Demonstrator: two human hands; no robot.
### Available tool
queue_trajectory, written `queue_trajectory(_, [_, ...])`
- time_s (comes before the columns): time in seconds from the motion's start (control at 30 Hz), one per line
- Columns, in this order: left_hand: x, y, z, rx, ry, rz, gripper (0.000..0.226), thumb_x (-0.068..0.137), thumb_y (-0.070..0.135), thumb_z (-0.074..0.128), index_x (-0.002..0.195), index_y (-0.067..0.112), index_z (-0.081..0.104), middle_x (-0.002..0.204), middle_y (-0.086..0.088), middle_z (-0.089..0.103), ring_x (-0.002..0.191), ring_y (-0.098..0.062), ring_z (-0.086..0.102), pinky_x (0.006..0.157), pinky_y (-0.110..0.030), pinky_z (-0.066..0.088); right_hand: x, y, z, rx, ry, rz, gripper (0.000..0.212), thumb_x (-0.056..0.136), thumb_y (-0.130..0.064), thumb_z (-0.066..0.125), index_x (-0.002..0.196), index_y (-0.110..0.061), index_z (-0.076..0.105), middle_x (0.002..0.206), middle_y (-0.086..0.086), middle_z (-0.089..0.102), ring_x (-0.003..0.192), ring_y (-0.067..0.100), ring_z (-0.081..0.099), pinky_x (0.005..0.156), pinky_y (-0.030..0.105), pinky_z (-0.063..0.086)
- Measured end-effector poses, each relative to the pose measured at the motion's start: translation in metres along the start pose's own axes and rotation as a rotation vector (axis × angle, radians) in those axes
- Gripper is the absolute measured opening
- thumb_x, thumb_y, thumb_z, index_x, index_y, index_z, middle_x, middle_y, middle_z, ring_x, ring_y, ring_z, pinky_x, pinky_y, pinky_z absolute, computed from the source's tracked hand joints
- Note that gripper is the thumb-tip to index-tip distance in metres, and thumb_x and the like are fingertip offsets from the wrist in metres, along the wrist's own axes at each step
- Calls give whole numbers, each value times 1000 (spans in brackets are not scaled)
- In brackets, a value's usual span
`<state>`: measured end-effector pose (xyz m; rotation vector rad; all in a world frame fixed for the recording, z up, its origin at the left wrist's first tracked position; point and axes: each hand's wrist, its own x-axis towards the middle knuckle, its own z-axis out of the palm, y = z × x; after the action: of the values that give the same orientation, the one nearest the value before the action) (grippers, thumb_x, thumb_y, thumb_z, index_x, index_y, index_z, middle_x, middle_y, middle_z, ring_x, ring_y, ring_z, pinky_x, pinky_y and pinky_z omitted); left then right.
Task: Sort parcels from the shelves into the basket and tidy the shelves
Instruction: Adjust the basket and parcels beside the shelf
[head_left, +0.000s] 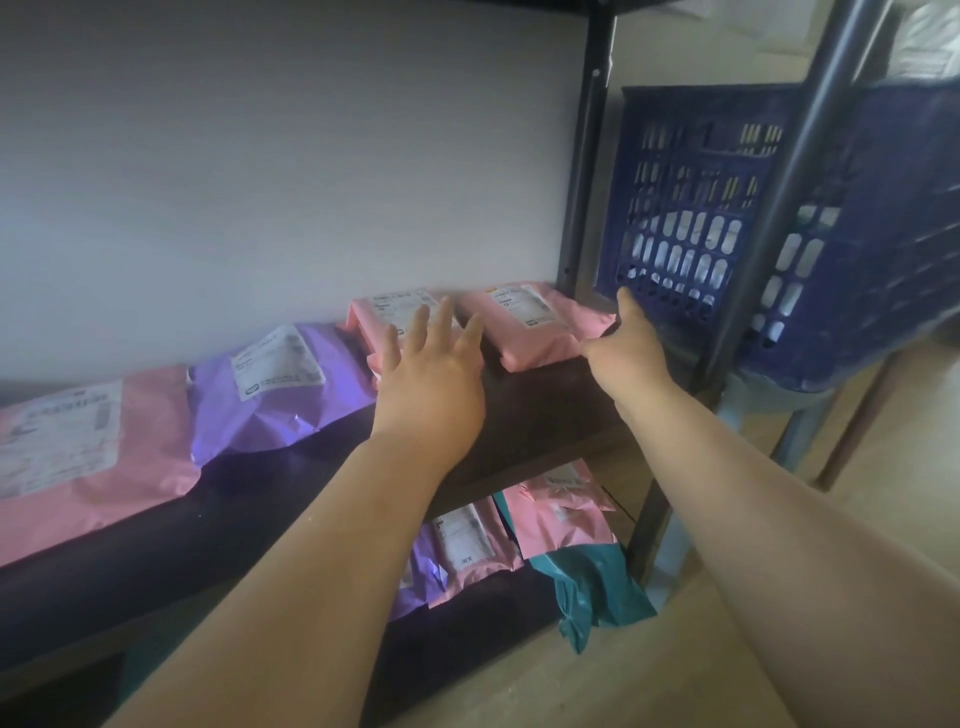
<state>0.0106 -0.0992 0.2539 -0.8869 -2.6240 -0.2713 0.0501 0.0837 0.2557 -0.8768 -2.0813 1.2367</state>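
- Head view: left grip (431, 384) released, fingers spread over left pink parcel (374, 325).
- By the right pink parcel (524, 325), right grip (628, 343): clasp cannot be told.
- Likely soft, light, slick: pinch an edge.

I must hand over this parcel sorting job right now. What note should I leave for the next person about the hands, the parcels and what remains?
The left hand is open, fingers spread over the left pink parcel.
The right hand is at the right pink parcel, at its outer edge; grip unclear.
The blue basket stands right of the shelf; pale items show through its holes, so probably some sorting is done.
Left: both these pink parcels, the purple parcel, the far pink parcel and the lower-shelf parcels.
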Motion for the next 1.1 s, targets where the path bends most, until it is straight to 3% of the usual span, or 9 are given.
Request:
queue_trajectory(0.2, [-23, 19, -18, -17, -109, 61, 57, 105, 36, 30, 156, 27, 6, 165, -6, -7, 151, -29, -9, 122, -52, 1, -35, -6, -25, -107, -72, -77, 69, 96, -13, 63, 155, -26, 30, 161, 0, 32, 146, 24, 34, 114, 38, 35])
queue_trajectory(0.37, [-44, 36, -30, -75, -157, 97, 58, 104, 43, 29, 155, 29, 5, 165, -4, -3, 152, -28, -6, 123, -49, -1, -60, -18, -55, -133, -102, -74, 69, 96, -10, 60, 155, -29, 30, 161, -1, 31, 143, 24, 38, 111, 33, 36])
queue_trajectory(0.47, [-51, 49, -37, -134, -162, 142, 58, 104, 42, 30, 155, 28, 8, 165, -3, 1, 152, -28, -2, 123, -48, 0, -80, -21, -76, -164, -124, -98, 69, 96, -11, 60, 156, -25, 30, 161, -4, 31, 132, 16, 46, 94, 21, 32])
queue_trajectory(0.53, [-54, 61, -41, -156, -178, 187, 59, 104, 40, 32, 156, 24, 10, 165, -5, 4, 152, -28, 0, 123, -48, 1, -94, -21, -91, -231, -141, -103, 69, 96, -14, 62, 156, -23, 29, 161, -3, 32, 127, 17, 50, 89, 20, 33])
queue_trajectory(0.63, [-60, 82, -48, -176, -210, 310, 60, 104, 39, 34, 156, 21, 11, 165, -7, 6, 152, -27, 1, 122, -46, 1, -113, -21, -120, -323, -139, -64, 71, 95, -18, 65, 156, -24, 30, 158, 1, 36, 103, 17, 59, 81, 25, 43])
queue_trajectory(0.83, [-63, 131, -48, -218, -304, 454, 60, 104, 35, 37, 156, 19, 13, 164, -6, 8, 151, -25, 7, 122, -42, 8, -112, -7, -173, -489, -161, 34, 74, 91, -20, 71, 155, -18, 32, 157, 3, 37, 132, 23, 48, 94, 27, 39])
queue_trajectory(0.97, [-61, 162, -10, -271, -408, 490, 63, 101, 29, 44, 156, 18, 15, 164, -7, 10, 151, -23, 11, 122, -38, 13, -91, 41, -191, -545, -194, 135, 62, 82, -20, 76, 140, -16, 54, 133, 1, 59, 117, 24, 61, 95, 31, 49])
queue_trajectory(1.03, [-58, 175, 19, -263, -467, 520, 62, 101, 24, 45, 156, 18, 16, 164, -8, 11, 150, -23, 13, 120, -37, 15, -81, 70, -193, -617, -244, 171, 46, 89, -12, 67, 134, -10, 57, 120, -1, 57, 121, 28, 56, 88, 25, 41])
queue_trajectory(1.1, [-54, 187, 45, -266, -520, 539, 57, 101, 23, 43, 154, 20, 20, 163, -7, 14, 149, -24, 16, 118, -38, 19, -71, 99, -196, -644, -242, 203, 46, 93, -12, 64, 137, -7, 53, 124, 7, 56, 122, 33, 54, 85, 28, 38])
